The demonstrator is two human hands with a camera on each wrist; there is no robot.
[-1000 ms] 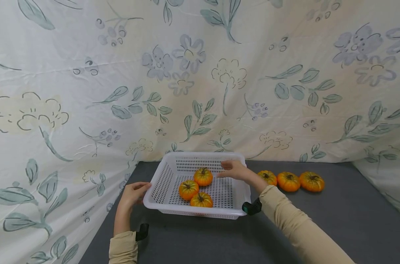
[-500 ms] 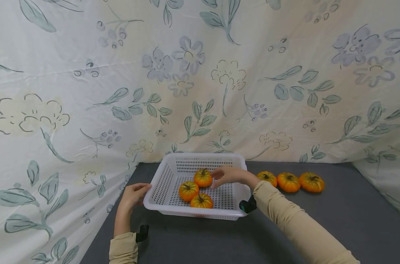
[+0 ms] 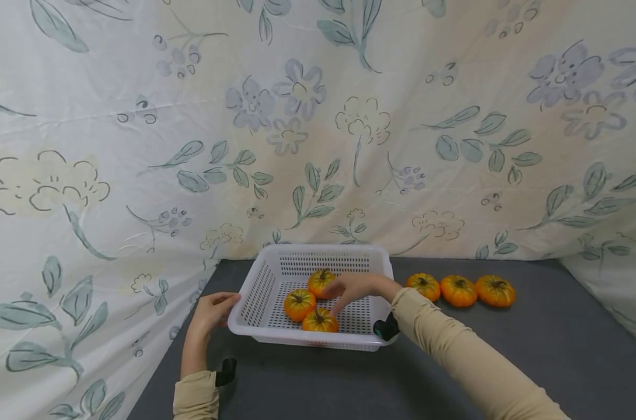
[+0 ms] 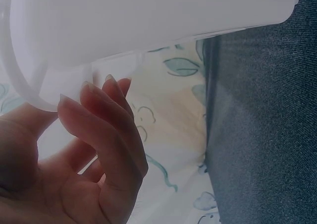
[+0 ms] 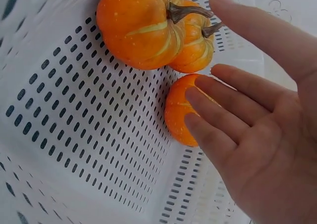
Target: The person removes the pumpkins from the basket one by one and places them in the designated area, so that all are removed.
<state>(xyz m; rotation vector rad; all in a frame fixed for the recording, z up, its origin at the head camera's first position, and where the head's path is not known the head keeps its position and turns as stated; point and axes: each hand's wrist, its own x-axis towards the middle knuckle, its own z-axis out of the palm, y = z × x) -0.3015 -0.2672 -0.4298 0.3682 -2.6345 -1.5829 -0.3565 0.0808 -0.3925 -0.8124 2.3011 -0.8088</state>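
A white perforated plastic basket [image 3: 313, 336] stands on the dark table, holding three small orange pumpkins. One pumpkin [image 3: 320, 322] lies near the front wall, another [image 3: 299, 305] to its left, and a third [image 3: 320, 281] behind. My left hand [image 3: 213, 309] grips the basket's left rim between thumb and fingers; in the left wrist view the curled fingers [image 4: 106, 120] sit under the rim. Inside the basket, my right hand [image 3: 357, 286] hovers over the pumpkins with its fingers extended. In the right wrist view its fingertips overlap the back pumpkin [image 5: 178, 110], and the thumb extends near the front pumpkin's stem.
Three more pumpkins stand in a row right of the basket: one [image 3: 424, 286] close to it, one [image 3: 458, 291] in the middle, one [image 3: 496, 291] farthest right. A flower-printed cloth [image 3: 297, 192] hangs behind the dark table [image 3: 318, 385].
My right hand has moved left and down from the basket's right side to over the pumpkins. My left hand stays at the left rim, and the basket has not moved.
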